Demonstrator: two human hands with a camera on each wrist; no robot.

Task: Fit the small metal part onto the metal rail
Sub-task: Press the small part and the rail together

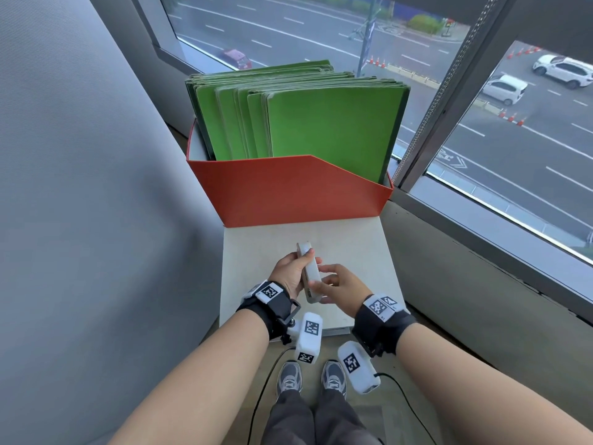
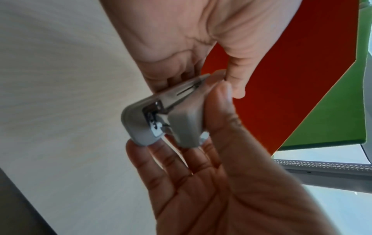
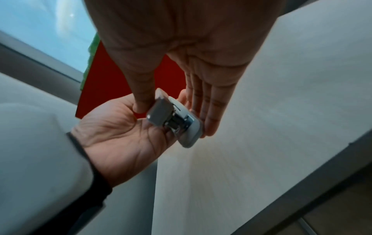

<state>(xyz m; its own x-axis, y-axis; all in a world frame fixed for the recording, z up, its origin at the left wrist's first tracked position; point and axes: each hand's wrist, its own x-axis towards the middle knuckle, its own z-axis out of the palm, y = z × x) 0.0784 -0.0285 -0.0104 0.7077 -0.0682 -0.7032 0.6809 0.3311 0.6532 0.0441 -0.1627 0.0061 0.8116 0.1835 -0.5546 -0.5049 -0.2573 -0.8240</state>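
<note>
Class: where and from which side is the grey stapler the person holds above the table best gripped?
Grip the stapler across its two long grey covers, near the hinged end, coming from the sides. The front end gapes open with bare metal parts showing, so keep fingers off there, much as the left hand and right hand do.

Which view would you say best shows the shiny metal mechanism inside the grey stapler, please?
The left wrist view: the grey stapler is open toward the camera, exposing the shiny metal mechanism sharply. The right wrist view shows it smaller and darker. The head view shows only the stapler's outer shell.
</note>
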